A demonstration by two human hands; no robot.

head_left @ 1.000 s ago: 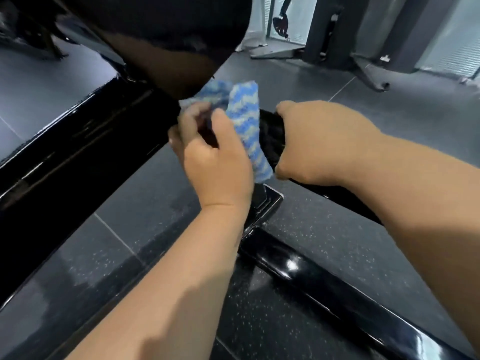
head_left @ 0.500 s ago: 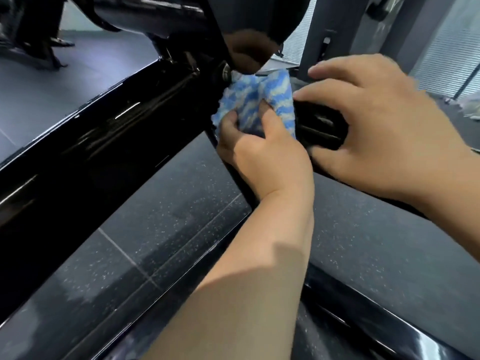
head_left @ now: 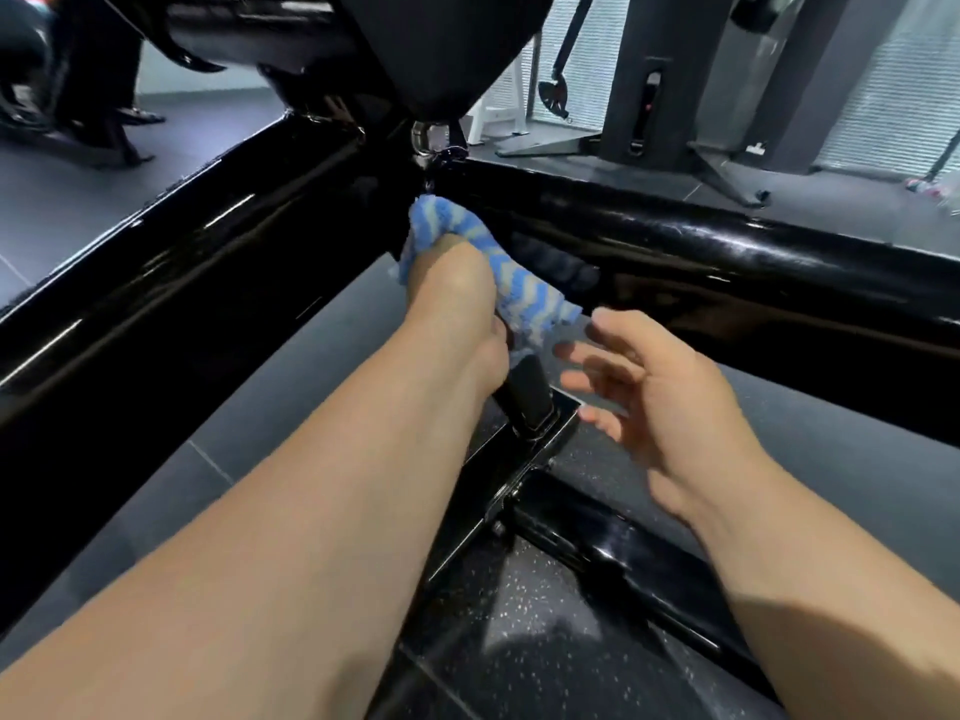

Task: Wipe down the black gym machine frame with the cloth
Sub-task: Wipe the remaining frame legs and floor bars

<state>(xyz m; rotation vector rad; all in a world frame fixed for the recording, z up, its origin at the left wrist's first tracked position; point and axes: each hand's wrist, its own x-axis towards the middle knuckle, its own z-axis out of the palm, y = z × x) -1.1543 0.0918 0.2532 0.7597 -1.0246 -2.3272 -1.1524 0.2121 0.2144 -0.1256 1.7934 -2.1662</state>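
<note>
Left hand [head_left: 452,298] clamps our fluffy blue-and-white striped cloth [head_left: 485,262] around the upright post just below the joint of the glossy black gym machine frame [head_left: 727,236], so the wrap cleans all sides. Right hand [head_left: 644,387] hovers beside it, fingers spread, holding nothing.

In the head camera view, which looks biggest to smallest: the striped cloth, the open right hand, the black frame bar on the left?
1. Black frame bar, clearly the largest.
2. Right hand.
3. Cloth, though the left hand partly hides it, and the right hand is nearer the camera, so these two are unsure.
</note>
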